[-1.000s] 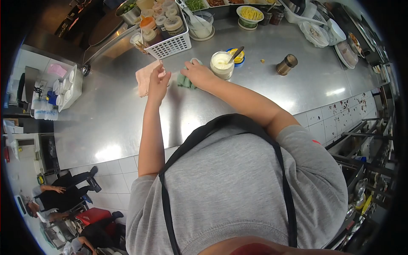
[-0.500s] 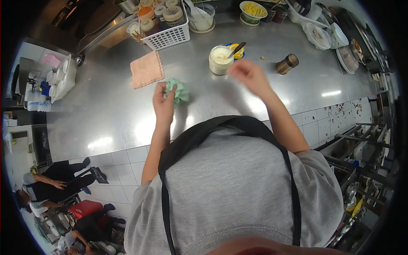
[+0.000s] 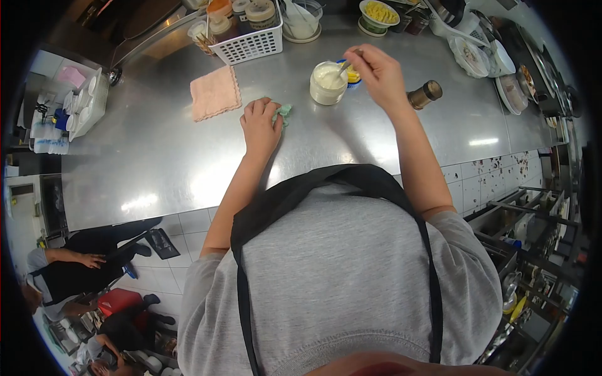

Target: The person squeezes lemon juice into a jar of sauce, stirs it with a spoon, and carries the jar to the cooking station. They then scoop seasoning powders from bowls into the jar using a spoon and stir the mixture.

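Note:
My right hand [image 3: 380, 72] pinches the upper end of a spoon [image 3: 344, 67] whose lower part dips into a glass jar [image 3: 327, 89] of creamy white stuff. Only the spoon's handle shows. Just behind the jar sits a small yellow thing with a blue rim [image 3: 352, 74], partly hidden. My left hand [image 3: 260, 123] is closed over a crumpled green cloth [image 3: 285, 114] on the metal counter, with part of the cloth sticking out at the right of the fingers. A folded peach cloth [image 3: 215, 94] lies to the left of that hand.
A pepper grinder [image 3: 426, 94] lies tilted right of my forearm. At the back stand a white basket [image 3: 249, 47] of jars, a tub [image 3: 303, 24] and a bowl of yellow pieces [image 3: 379, 12]. Bowls and bags crowd the far right. Two other people [image 3: 88, 260] are at lower left.
My right hand has moved up and taken hold of the spoon in the jar. My left hand has shifted right and now covers most of the green cloth.

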The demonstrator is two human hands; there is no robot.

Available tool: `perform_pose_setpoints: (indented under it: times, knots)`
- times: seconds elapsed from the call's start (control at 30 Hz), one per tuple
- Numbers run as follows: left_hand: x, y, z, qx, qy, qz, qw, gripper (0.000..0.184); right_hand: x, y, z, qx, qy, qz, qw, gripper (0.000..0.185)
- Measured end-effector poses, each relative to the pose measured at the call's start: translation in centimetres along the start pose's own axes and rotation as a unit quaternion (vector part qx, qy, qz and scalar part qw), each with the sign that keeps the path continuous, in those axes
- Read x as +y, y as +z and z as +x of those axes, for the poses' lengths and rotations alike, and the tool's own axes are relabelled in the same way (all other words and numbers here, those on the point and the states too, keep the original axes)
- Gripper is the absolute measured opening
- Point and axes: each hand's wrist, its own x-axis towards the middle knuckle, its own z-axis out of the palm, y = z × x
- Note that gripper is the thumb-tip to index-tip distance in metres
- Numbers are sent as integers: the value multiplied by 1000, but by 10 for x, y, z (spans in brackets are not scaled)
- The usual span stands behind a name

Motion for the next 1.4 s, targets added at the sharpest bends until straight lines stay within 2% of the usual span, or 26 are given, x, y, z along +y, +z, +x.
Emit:
perform_pose_setpoints:
  times: [0.13, 0.23, 0.3, 0.37, 0.4, 0.47, 0.5, 0.53, 0.57, 0.6, 0.67, 0.73, 0.8, 0.93, 1.03, 1.1, 1.13, 1.23, 1.33, 1.4]
  knots:
    - [-1, 7, 0, 26, -3, 7, 1000, 25, 5, -6, 3, -9, 59, 9, 998, 16]
    - [-2, 8, -1, 16, -7, 14, 1000, 27, 20, 10, -7, -63, 99, 20, 993, 17]
    - [0, 2, 0, 2, -10, 20, 1000, 30, 17, 16, -12, -82, 174, 74, 979, 20]
    - [8, -9, 4, -33, -5, 70, 997, 50, 15, 6, -3, -54, 154, 85, 983, 19]
    - [13, -13, 10, -33, -7, 70, 997, 50, 14, 2, 0, -23, 139, 94, 986, 19]
    - [25, -15, 25, -7, 9, -12, 1000, 83, 16, 1, 4, -32, 132, 87, 987, 19]
    - [28, -9, 30, -8, 10, -14, 1000, 83, 19, 1, 6, -40, 125, 81, 988, 19]
    - [32, -1, 37, -38, -5, -140, 989, 95, 28, 6, 3, -40, 125, 79, 988, 19]
    - [35, 7, 45, -67, -21, -264, 962, 107, 41, 16, -3, -80, 173, 118, 975, 20]
    - [38, 16, 49, -67, -21, -266, 962, 107, 48, 22, -7, -119, 220, 158, 955, 21]
    - [41, 35, 54, -93, -35, -328, 939, 117, 37, 22, -6, -121, 217, 147, 957, 23]
    - [44, 50, 61, -75, -27, -358, 930, 117, 31, 17, 2, -125, 215, 138, 959, 24]
    - [46, 59, 65, -61, -21, -389, 919, 118, 30, 9, 9, -77, 179, 123, 973, 26]
    - [48, 62, 72, -69, -3, -369, 927, 106, 39, 17, 0, -108, 172, 85, 976, 25]
    - [48, 62, 73, -51, 1, -360, 932, 97, 38, 27, -7, -119, 215, 124, 961, 25]
    - [47, 61, 71, -46, -10, -360, 932, 93, 34, 19, -2, -51, 212, 193, 957, 26]
    - [47, 62, 71, -46, -10, -352, 935, 93, 30, 17, 3, -53, 215, 193, 956, 26]
    - [46, 65, 72, -40, -2, -340, 940, 93, 28, 13, 10, -45, 170, 114, 978, 27]
    - [46, 66, 71, -42, -6, -345, 938, 94, 34, 28, -3, -135, 180, 91, 970, 27]
    - [45, 65, 72, -46, -17, -353, 934, 94, 31, 25, -2, -113, 183, 123, 969, 27]
